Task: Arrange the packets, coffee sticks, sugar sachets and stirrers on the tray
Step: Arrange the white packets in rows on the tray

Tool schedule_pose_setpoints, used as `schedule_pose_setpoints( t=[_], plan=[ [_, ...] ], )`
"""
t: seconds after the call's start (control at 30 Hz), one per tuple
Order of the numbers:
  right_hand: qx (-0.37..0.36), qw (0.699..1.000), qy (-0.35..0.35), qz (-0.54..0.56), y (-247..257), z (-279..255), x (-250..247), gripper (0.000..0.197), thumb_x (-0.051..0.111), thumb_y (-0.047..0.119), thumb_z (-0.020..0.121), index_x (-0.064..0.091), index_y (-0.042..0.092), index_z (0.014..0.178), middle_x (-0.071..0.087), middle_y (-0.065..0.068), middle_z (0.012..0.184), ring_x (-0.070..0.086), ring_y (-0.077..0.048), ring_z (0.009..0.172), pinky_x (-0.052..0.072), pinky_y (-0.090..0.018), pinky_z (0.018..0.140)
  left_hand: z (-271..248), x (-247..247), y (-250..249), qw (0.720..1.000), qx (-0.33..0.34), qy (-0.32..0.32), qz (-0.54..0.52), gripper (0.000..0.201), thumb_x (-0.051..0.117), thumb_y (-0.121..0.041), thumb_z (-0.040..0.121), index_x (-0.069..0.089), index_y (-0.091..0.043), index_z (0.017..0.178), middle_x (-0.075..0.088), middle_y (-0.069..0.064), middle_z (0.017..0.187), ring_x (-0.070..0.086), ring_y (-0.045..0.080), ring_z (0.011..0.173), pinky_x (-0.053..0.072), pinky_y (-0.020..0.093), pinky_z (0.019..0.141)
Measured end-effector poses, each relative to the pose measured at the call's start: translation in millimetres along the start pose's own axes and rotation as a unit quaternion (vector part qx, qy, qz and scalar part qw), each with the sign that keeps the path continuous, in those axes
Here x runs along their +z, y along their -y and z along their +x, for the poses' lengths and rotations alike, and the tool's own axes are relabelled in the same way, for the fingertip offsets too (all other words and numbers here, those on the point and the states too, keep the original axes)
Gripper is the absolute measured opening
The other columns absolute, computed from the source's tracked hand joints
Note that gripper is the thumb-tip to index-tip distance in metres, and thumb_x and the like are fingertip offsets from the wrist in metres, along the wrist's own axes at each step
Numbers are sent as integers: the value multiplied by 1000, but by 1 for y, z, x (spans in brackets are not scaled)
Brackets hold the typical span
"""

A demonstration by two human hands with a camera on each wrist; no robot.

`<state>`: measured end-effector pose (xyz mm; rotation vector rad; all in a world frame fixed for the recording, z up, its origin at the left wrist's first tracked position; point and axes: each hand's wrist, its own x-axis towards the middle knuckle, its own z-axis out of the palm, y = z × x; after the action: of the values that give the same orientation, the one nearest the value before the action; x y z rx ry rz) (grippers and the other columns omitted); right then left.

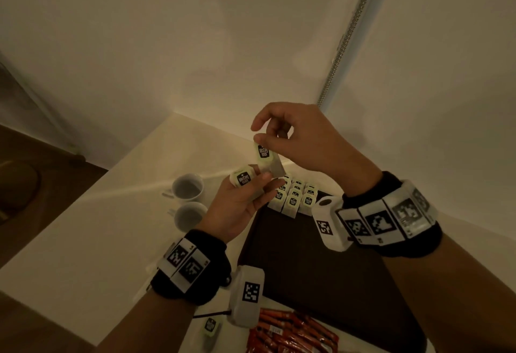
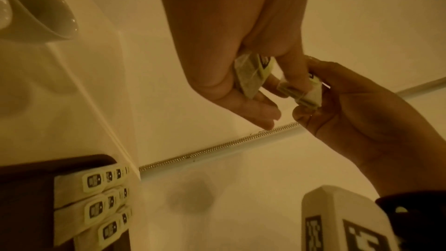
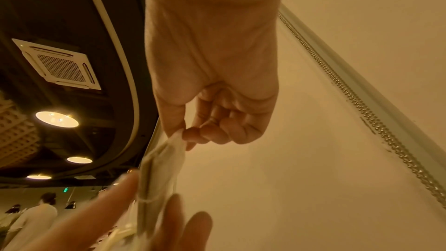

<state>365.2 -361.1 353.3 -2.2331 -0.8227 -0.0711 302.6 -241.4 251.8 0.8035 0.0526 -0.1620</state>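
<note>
Left hand (image 1: 237, 207) gripping one tea packet (image 1: 242, 179), right hand (image 1: 301, 140) pinching another packet (image 1: 264, 154) hanging upright, label end up

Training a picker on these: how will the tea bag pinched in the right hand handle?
The pale paper tea bag with a dark label probably weighs little: the right hand lifts it by a fingertip pinch. It looks thin and pliable, so likely floppy and crushable. Flat-sided, it shouldn't roll.

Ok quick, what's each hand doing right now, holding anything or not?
Left hand: holds one tea bag between thumb and fingers.
Right hand: pinches another tea bag by its top, just above the left hand.
</note>
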Motion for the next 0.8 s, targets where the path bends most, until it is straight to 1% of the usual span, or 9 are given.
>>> schedule_pose_setpoints(
  t=[0.1, 0.2, 0.33, 0.37, 0.43, 0.5, 0.6, 0.7, 0.8],
  plan=[
    [10, 1000, 5, -8, 3, 1, 0, 11, 68, 19, 83, 67, 18, 94, 60, 9, 65, 52, -3, 60, 43, -15, 64, -4, 4, 0, 999, -12, 13, -46, 19, 57, -11, 74, 62, -13, 92, 74, 4, 88, 71, 18, 81, 57, 20, 66],
    [13, 1000, 3, -5, 3, 2, 1, 10, 67, 19, 84, 67, 19, 94, 59, 11, 64, 52, -3, 61, 42, -11, 62, -4, 5, -1, 996, -12, -1, -87, 14, 57, -10, 75, 65, -12, 86, 73, 6, 86, 71, 18, 79, 57, 20, 62],
    [19, 1000, 0, -9, 0, 2, 2, 14, 66, 21, 86, 69, 19, 100, 58, 12, 67, 52, 0, 62, 40, -5, 63, -4, 3, -4, 996, 8, -16, -85, 16, 57, -9, 75, 71, -17, 77, 72, 3, 80, 70, 15, 75, 55, 17, 60],
    [22, 1000, 1, -13, -1, 1, 2, 16, 65, 23, 86, 70, 19, 102, 59, 12, 70, 53, 2, 63, 39, -3, 64, -3, 2, -4, 996, 17, -21, -80, 16, 58, -9, 75, 71, -17, 78, 72, 3, 80, 70, 14, 74, 55, 17, 59],
    [31, 999, 2, -11, -5, 0, 3, 16, 64, 23, 87, 71, 19, 101, 63, 12, 77, 56, 7, 67, 38, -2, 66, -2, 0, -6, 997, 39, -31, -63, 18, 59, -10, 76, 66, -14, 92, 73, 3, 85, 70, 13, 77, 55, 17, 62],
    [42, 999, 3, 11, -9, -3, 4, 12, 63, 20, 88, 73, 20, 95, 66, 12, 80, 60, 2, 69, 42, -6, 63, -1, -1, -7, 997, 53, -34, -33, 25, 61, -12, 75, 62, -12, 101, 73, 2, 90, 70, 13, 83, 55, 18, 66],
    [54, 997, -7, 57, -15, -9, 7, 10, 62, 14, 89, 69, 22, 88, 66, 12, 75, 59, -2, 60, 44, -13, 53, 0, 0, -8, 996, 77, -44, 20, 25, 64, -14, 73, 62, -12, 98, 73, 4, 86, 70, 13, 81, 54, 19, 65],
    [50, 995, -21, 87, -18, -15, 6, 12, 61, 13, 89, 67, 24, 87, 65, 11, 75, 60, -3, 61, 46, -16, 54, 0, 2, -8, 993, 95, -49, 41, 26, 64, -13, 73, 62, -12, 99, 73, 3, 88, 70, 14, 82, 54, 20, 67],
    [52, 994, -15, 100, -22, -18, 5, 13, 60, 10, 89, 66, 21, 89, 66, 8, 76, 60, -7, 63, 47, -18, 56, 1, 3, -6, 992, 97, -53, 54, 24, 65, -12, 72, 62, -12, 96, 73, 2, 85, 70, 14, 80, 55, 21, 67]
  ],
)
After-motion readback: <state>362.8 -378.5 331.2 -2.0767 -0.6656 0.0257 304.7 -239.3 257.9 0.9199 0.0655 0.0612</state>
